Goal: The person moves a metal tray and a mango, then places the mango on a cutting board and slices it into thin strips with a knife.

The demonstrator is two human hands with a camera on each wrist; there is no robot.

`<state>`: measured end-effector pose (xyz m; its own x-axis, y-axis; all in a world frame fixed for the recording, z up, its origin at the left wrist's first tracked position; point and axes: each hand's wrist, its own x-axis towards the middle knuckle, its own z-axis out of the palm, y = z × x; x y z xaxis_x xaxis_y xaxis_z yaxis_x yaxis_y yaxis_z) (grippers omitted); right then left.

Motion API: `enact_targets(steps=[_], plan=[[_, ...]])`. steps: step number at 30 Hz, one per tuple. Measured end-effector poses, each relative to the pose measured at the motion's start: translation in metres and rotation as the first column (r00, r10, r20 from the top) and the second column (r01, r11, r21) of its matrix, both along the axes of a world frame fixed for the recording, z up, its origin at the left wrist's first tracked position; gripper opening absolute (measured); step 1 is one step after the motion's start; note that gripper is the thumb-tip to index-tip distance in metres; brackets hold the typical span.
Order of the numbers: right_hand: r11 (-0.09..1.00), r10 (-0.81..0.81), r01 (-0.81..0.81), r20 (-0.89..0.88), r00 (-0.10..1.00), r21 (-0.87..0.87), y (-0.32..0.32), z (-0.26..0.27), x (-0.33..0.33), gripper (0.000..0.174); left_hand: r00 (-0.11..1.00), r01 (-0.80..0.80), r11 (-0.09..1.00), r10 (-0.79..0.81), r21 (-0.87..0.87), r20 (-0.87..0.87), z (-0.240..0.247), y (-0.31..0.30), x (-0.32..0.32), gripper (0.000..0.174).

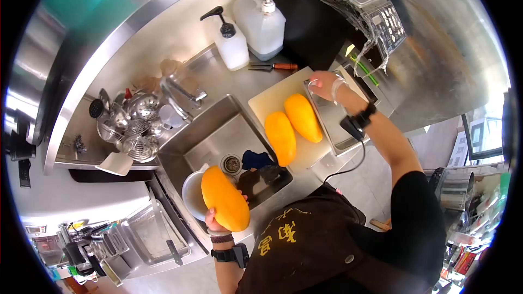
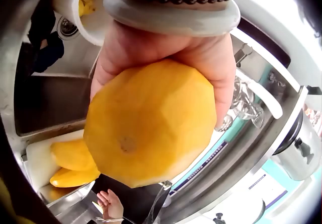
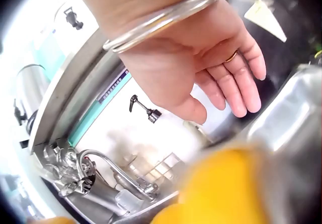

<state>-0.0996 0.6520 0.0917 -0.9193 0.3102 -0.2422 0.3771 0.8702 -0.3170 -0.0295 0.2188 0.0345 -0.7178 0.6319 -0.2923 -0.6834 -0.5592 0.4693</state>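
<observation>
My left hand (image 1: 211, 222) grips a large peeled mango (image 1: 226, 200) over the near left corner of the sink. The left wrist view shows the mango's rounded end (image 2: 151, 128), faceted with flat cuts, between thumb and fingers. Partly under it in the head view is a round bowl (image 1: 192, 195); yellow scraps (image 2: 86, 0) show inside. Two more yellow mangoes (image 1: 280, 139) (image 1: 303, 118) lie side by side on a pale cutting board (image 1: 261, 98). My right hand (image 3: 201, 68) is held palm exposed with fingers loosely extended, holding nothing, over the far end of a metal tray (image 1: 332, 117).
Beside the sink (image 1: 210, 136), a faucet (image 1: 177, 98) rises near a cluster of metal ladles and strainers (image 1: 136, 125). Two pump bottles (image 1: 233, 49) (image 1: 264, 27) and a red-handled tool (image 1: 283, 66) are behind the board. A dark blue cloth (image 1: 256, 159) lies in the sink.
</observation>
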Motion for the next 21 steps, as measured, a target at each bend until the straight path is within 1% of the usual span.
enact_targets(steps=[1,3,5,7,9,10,11,12,13,14,15,16,17,18,19,20,21], plan=[[0.999,-0.034,0.033,0.007,0.999,0.026,0.011,0.003,0.021,0.039,1.000,0.030,0.999,-0.030,0.026,-0.002,-0.002,0.010,-0.004,0.076],[0.989,-0.142,0.141,0.028,0.989,0.042,0.043,-0.015,0.061,0.039,0.998,0.056,0.997,-0.056,0.045,0.001,0.000,0.031,-0.009,0.077],[0.953,-0.217,0.181,0.131,0.967,0.241,0.059,-0.018,0.093,0.039,0.995,0.100,0.994,-0.100,0.039,-0.005,0.000,0.049,-0.014,0.077],[0.915,-0.248,0.244,-0.029,0.968,0.322,0.084,-0.057,0.132,0.043,0.993,0.118,0.992,-0.118,0.048,-0.001,0.005,0.069,-0.018,0.076],[0.926,-0.242,0.260,-0.100,0.965,0.272,0.094,-0.083,0.159,0.040,0.979,0.202,0.974,-0.203,0.103,-0.003,0.012,0.088,-0.023,0.075],[0.929,-0.235,0.254,-0.100,0.967,0.270,0.092,-0.084,0.164,0.040,0.974,0.225,0.964,-0.227,0.138,-0.002,0.013,0.098,-0.025,0.075],[0.952,-0.289,0.287,0.006,0.957,0.103,0.090,-0.085,0.168,0.038,0.976,0.218,0.967,-0.219,0.135,-0.004,0.013,0.104,-0.026,0.075],[0.942,-0.320,0.329,0.121,0.940,-0.063,0.088,-0.084,0.171,0.037,0.966,0.255,0.958,-0.257,0.134,-0.001,0.012,0.110,-0.028,0.074],[0.945,-0.311,0.320,0.119,0.943,-0.065,0.086,-0.083,0.173,0.037,0.956,0.292,0.947,-0.295,0.134,0.002,0.012,0.114,-0.029,0.074],[0.892,-0.374,0.399,0.148,0.916,-0.215,0.084,-0.083,0.174,0.036,0.955,0.293,0.949,-0.296,0.113,0.016,0.016,0.118,-0.029,0.074],[0.809,-0.430,0.469,0.187,0.883,-0.355,0.081,-0.081,0.175,0.037,0.957,0.286,0.952,-0.290,0.112,0.016,0.016,0.119,-0.029,0.074],[0.784,-0.446,0.484,0.190,0.875,-0.389,0.076,-0.077,0.176,0.033,0.957,0.287,0.952,-0.290,0.106,0.007,0.016,0.120,-0.029,0.074],[0.787,-0.437,0.477,0.190,0.879,-0.391,0.075,-0.073,0.180,0.033,0.958,0.287,0.953,-0.288,0.099,0.000,0.016,0.120,-0.029,0.074],[0.887,-0.371,0.360,0.018,0.928,-0.290,0.075,-0.071,0.184,0.032,0.961,0.276,0.956,-0.277,0.097,0.000,0.016,0.117,-0.030,0.074],[0.955,-0.272,0.249,-0.141,0.952,-0.165,0.075,-0.067,0.189,0.030,0.966,0.259,0.962,-0.259,0.087,-0.011,0.016,0.111,-0.030,0.074],[0.957,-0.265,0.236,-0.178,0.948,-0.171,0.075,-0.062,0.194,0.025,0.969,0.245,0.966,-0.244,0.077,-0.019,0.015,0.104,-0.027,0.075],[0.936,-0.302,0.255,-0.184,0.935,-0.241,0.068,-0.037,0.196,0.023,0.971,0.238,0.968,-0.238,0.075,-0.013,0.014,0.098,-0.026,0.075]])
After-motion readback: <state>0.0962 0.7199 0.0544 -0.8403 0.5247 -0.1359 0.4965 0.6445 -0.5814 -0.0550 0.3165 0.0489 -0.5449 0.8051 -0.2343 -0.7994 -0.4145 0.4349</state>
